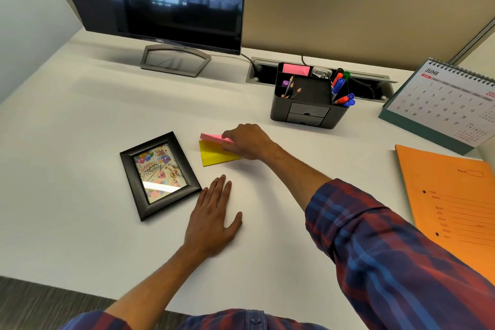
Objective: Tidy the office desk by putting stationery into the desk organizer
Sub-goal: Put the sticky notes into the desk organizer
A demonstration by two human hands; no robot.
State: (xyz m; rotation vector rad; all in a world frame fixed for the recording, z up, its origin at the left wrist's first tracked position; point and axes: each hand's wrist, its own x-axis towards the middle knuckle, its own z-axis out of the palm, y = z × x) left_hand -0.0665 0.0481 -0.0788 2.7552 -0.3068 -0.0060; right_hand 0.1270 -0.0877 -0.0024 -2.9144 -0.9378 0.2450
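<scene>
Now right hand (247, 142) pinching pink sticky pad (213, 137) above yellow pad (214, 155) — left hand (214, 220) spread flat on desk (80, 142).

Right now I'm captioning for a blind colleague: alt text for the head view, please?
A right hand grips a pink sticky-note pad lying over a yellow pad on a white desk; the left hand rests flat beside a picture frame, with the desk organizer behind.

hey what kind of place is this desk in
Most likely an office cubicle: a white desk with a computer monitor, fabric partition panels behind it, a June desk calendar and a black desk organizer holding markers and pencils.
</scene>
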